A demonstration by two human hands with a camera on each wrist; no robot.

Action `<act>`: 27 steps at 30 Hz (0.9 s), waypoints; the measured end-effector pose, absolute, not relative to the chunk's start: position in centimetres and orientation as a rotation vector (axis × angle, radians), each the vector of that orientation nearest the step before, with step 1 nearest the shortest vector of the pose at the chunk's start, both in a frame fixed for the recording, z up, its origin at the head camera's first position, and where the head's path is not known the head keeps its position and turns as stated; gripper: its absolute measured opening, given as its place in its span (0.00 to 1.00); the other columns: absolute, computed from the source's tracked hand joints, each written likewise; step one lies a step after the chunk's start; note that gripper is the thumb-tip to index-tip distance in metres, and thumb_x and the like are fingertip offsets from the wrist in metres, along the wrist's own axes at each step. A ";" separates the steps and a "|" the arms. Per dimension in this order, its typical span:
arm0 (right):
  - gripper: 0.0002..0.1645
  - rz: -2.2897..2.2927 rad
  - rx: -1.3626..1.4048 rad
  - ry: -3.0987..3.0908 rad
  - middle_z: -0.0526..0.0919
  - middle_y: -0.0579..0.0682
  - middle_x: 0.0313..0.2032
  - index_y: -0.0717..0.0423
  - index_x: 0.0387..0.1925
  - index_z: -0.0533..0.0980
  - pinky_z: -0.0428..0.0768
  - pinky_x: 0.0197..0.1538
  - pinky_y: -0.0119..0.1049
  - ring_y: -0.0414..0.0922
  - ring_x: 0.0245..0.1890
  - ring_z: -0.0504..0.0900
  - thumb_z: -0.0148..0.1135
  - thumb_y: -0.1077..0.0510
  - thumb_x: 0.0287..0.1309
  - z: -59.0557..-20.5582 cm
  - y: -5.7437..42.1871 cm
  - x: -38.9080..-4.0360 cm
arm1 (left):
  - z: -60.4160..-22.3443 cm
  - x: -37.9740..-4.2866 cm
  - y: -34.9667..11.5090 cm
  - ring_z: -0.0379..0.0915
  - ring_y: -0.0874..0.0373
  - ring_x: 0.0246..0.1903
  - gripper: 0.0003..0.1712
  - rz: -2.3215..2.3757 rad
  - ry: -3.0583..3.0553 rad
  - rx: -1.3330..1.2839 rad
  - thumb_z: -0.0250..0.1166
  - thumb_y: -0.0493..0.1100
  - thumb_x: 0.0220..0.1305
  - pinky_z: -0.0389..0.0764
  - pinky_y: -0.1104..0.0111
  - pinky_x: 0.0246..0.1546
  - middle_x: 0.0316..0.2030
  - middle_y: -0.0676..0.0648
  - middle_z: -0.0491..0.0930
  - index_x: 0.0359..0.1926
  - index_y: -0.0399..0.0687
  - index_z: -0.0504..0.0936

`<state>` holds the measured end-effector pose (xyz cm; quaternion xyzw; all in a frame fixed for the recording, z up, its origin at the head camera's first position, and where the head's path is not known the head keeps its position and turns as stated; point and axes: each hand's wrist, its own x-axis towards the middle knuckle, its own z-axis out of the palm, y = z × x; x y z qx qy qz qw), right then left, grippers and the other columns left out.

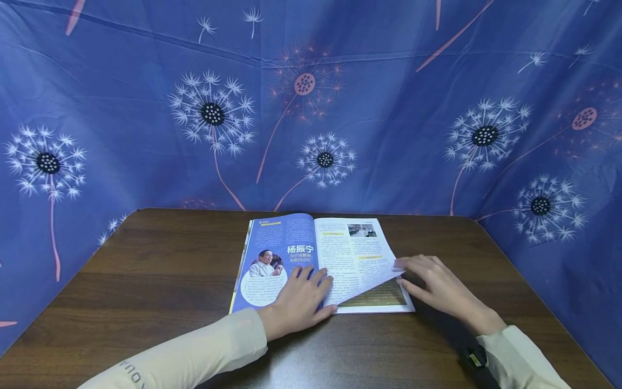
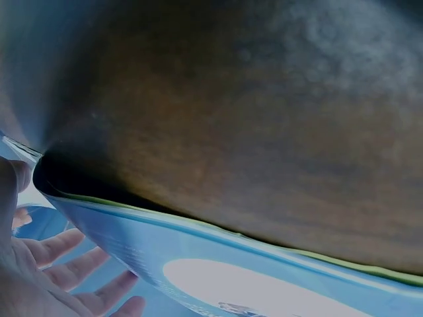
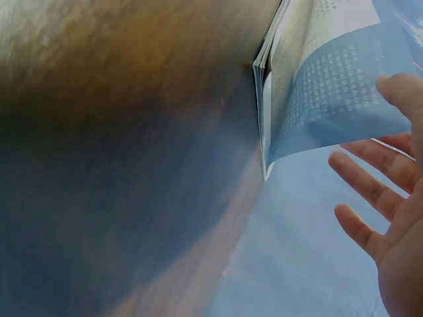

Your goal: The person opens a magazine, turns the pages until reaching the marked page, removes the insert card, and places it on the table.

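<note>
**Right hand pinching a raised page**

So the magazine lies open on the wooden table, and the right hand's got the page's outer corner between thumb and fingers, rest loosely spread. Left hand rests palm down by the fold, fingers relaxed and slightly apart. Both forearms angle inward from the near side.

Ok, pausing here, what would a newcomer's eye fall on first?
Probably the blue cloth with its big printed dandelions, which fills the head view behind the brown table. Next, the open magazine near the table's far edge, with a photo of a person on its blue left page. Then the right hand, pinching the lifted lower corner of the right page, while the left hand rests across the magazine's lower middle.
</note>
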<state>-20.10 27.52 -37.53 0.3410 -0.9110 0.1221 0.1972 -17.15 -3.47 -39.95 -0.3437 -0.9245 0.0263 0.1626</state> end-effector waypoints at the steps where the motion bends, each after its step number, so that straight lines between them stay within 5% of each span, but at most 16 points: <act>1: 0.23 0.341 0.947 -2.548 0.82 0.50 0.45 0.58 0.46 0.77 0.69 0.48 0.47 0.46 0.45 0.78 0.68 0.56 0.45 -37.5 27.5 -20.1 | -39.9 -17.1 -3.5 0.69 0.46 0.54 0.32 0.075 -2.634 -0.981 0.48 0.66 0.61 0.69 0.53 0.50 0.54 0.46 0.74 0.55 0.51 0.72; 18: 0.34 0.352 0.934 -2.489 0.78 0.53 0.51 0.60 0.54 0.71 0.69 0.46 0.47 0.49 0.49 0.75 0.70 0.58 0.42 -37.6 27.9 -20.2 | -40.0 -17.2 -3.5 0.68 0.50 0.54 0.31 0.075 -2.523 -0.952 0.53 0.60 0.59 0.71 0.58 0.49 0.58 0.45 0.70 0.59 0.49 0.67; 27: 0.32 0.329 0.970 -2.551 0.78 0.53 0.50 0.58 0.52 0.73 0.71 0.46 0.48 0.49 0.50 0.75 0.70 0.54 0.43 -38.1 27.5 -20.0 | -39.8 -17.3 -3.3 0.54 0.44 0.65 0.48 0.075 -2.505 -0.938 0.57 0.62 0.55 0.66 0.56 0.59 0.70 0.41 0.48 0.70 0.47 0.48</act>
